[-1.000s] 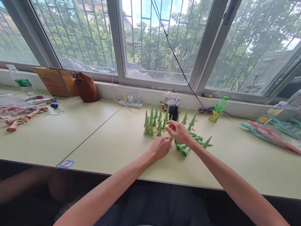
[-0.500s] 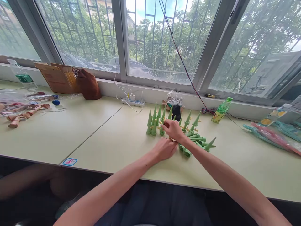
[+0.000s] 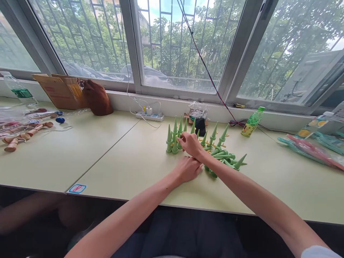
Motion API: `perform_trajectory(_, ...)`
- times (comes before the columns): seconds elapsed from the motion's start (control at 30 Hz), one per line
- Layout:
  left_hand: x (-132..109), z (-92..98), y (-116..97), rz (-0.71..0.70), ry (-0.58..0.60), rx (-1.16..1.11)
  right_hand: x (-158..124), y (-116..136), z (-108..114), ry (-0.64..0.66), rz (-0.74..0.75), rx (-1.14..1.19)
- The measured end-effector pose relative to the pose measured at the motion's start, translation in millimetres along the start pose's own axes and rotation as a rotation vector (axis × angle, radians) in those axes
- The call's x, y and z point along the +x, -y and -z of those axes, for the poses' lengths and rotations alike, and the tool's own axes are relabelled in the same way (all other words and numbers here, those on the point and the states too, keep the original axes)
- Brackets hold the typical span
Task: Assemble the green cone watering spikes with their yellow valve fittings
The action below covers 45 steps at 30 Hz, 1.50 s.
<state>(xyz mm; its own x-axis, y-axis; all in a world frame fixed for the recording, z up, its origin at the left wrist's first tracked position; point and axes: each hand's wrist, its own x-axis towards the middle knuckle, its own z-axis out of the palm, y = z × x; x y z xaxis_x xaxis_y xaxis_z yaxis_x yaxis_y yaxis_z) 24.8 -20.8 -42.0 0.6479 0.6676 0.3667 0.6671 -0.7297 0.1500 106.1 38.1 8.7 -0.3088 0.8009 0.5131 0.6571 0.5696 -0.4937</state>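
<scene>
My right hand [image 3: 190, 144] reaches across over my left wrist side, its thumb and finger pinched at the top of a green plastic spike [image 3: 179, 144]. The fingers partly cover that spike. Beside it, other green cone-shaped spikes [image 3: 169, 141] stand upright in rows, some with small yellow side pieces [image 3: 224, 145]. My left hand [image 3: 187, 169] rests on the table with curled fingers; the fingertips are hidden under my right wrist, so what they hold cannot be seen. Close by on the right lies a heap of green spikes [image 3: 225, 156].
Behind the spikes are a dark object [image 3: 200, 126] and crumpled clear wrapping [image 3: 198, 111]. A power strip [image 3: 149, 116], brown pouch [image 3: 96, 97] and cardboard box [image 3: 57, 92] line the window side. A green-capped bottle [image 3: 253, 122] and plastic bags [image 3: 309, 150] are right; wooden pieces [image 3: 25, 136] lie left.
My right hand has shifted left among the standing spikes, with its fingers still pinched. My left hand stays in nearly the same place. The view has tilted slightly.
</scene>
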Motion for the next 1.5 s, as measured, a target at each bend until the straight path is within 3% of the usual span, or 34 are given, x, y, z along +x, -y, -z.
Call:
perform_trajectory(0.5,0,1.1,2,-0.034,-0.009,-0.001,-3,11,7,0.042,-0.017,-0.1)
perform_trajectory(0.6,0,0.1,4,-0.05,-0.024,-0.007,-4,16,11,0.009,0.02,-0.12)
perform_trajectory(0.8,0,-1.8,6,-0.045,-0.075,-0.01,1,20,9,0.101,0.098,-0.17)
perform_trajectory(1.0,-1,0.5,6,-0.074,-0.109,-0.013,4,21,8,0.11,0.104,-0.047)
perform_trajectory(1.17,-2,5.6,2,-0.176,-0.143,-0.089,-5,28,34,0.098,0.102,0.111)
perform_trajectory(1.27,-5,9.9,1,-0.245,-0.248,-0.143,-14,26,56,0.034,0.125,0.187)
perform_trajectory(1.37,-6,17.0,5,-0.304,-0.486,-0.151,-24,15,76,-0.104,0.123,0.188)
perform_trajectory(1.43,-3,23.9,12,-0.258,-0.635,-0.17,-31,4,86,-0.18,0.09,0.185)
perform_trajectory(1.5,4,32.2,19,-0.215,-0.682,-0.181,-38,-8,93,-0.211,0.071,0.176)
